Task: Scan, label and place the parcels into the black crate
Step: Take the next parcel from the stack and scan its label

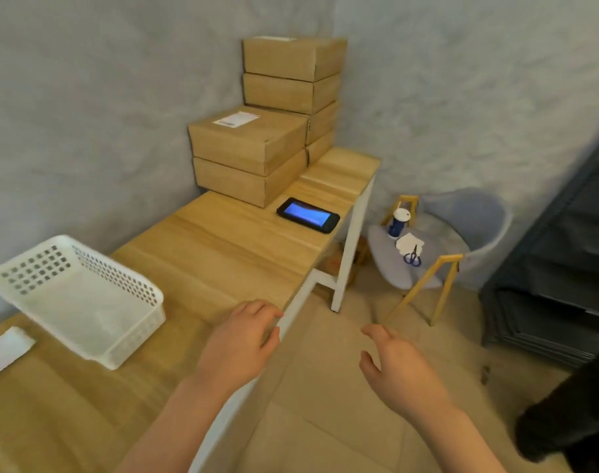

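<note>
Several brown cardboard parcels [246, 145] are stacked in two piles at the far end of the wooden table [223, 254], against the wall. The front pile's top parcel carries a white label [236, 118]. A black handheld scanner with a lit blue screen [308, 215] lies flat in front of the piles. My left hand [240, 339] hovers over the table's right edge, fingers loosely curled, holding nothing. My right hand [397, 363] hangs over the floor beside the table, fingers relaxed and spread, also holding nothing. No black crate is clearly in view.
A white perforated plastic basket [83, 295] stands at the table's left, with a white sheet [4, 349] beside it. To the right, a grey chair [437, 247] holds a cup, paper and blue scissors. Dark shelving [557, 268] fills the right side.
</note>
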Tool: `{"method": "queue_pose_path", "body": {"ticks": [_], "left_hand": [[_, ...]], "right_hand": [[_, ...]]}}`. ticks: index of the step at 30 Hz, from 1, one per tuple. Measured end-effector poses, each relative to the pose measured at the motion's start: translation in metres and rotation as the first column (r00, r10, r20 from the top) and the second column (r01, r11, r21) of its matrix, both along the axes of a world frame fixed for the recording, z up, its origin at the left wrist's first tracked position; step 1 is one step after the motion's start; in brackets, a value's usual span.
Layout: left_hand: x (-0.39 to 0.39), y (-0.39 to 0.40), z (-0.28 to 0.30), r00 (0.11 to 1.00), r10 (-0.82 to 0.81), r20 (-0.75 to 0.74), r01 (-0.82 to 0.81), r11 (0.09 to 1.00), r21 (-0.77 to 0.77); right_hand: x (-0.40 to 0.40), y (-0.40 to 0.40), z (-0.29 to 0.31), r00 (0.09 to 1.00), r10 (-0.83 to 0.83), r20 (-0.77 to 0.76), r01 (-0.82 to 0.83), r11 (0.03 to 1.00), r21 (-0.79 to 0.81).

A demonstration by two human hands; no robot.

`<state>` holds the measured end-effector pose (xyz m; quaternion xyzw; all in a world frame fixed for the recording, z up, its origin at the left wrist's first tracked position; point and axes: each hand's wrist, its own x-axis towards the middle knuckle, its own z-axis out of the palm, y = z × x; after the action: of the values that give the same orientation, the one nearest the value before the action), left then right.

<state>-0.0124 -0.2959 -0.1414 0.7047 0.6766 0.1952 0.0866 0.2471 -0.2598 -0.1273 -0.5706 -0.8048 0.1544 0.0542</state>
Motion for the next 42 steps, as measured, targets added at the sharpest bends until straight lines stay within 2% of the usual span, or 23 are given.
{"method": "queue_pose_path", "body": {"ticks": [5, 11, 19, 25, 30, 35, 42], "left_hand": [[0.001, 0.098, 0.005, 0.999, 0.041, -0.007, -0.041, 0.999, 0.022], [-0.004, 0.196, 0.014, 0.972, 0.217, 0.085, -0.222, 0.973, 0.062], [-0.034, 0.271, 0.020, 0.852, 0.469, 0.232, -0.496, 0.866, 0.070], [-0.070, 0.314, 0.023, 0.733, 0.589, 0.340, -0.653, 0.749, 0.111], [-0.081, 0.350, 0.026, 0.580, 0.556, 0.595, -0.737, 0.670, 0.092], [-0.077, 0.368, 0.022, 0.461, 0.479, 0.747, -0.757, 0.651, 0.050], [-0.061, 0.379, 0.024, 0.358, 0.459, 0.813, -0.824, 0.564, 0.044]], "right_hand": [[0.010, 0.108, -0.001, 1.000, 0.003, -0.012, -0.002, 0.999, 0.053], [-0.001, 0.250, 0.016, 0.985, 0.166, -0.041, -0.161, 0.980, 0.120], [-0.053, 0.406, 0.038, 0.936, 0.347, -0.064, -0.338, 0.934, 0.115], [-0.115, 0.492, 0.049, 0.878, 0.406, -0.253, -0.387, 0.914, 0.126], [-0.164, 0.539, 0.047, 0.812, 0.331, -0.481, -0.305, 0.943, 0.134], [-0.195, 0.558, 0.034, 0.710, 0.166, -0.685, -0.261, 0.965, -0.037], [-0.200, 0.545, 0.012, 0.670, 0.270, -0.691, -0.406, 0.913, -0.037]]}}
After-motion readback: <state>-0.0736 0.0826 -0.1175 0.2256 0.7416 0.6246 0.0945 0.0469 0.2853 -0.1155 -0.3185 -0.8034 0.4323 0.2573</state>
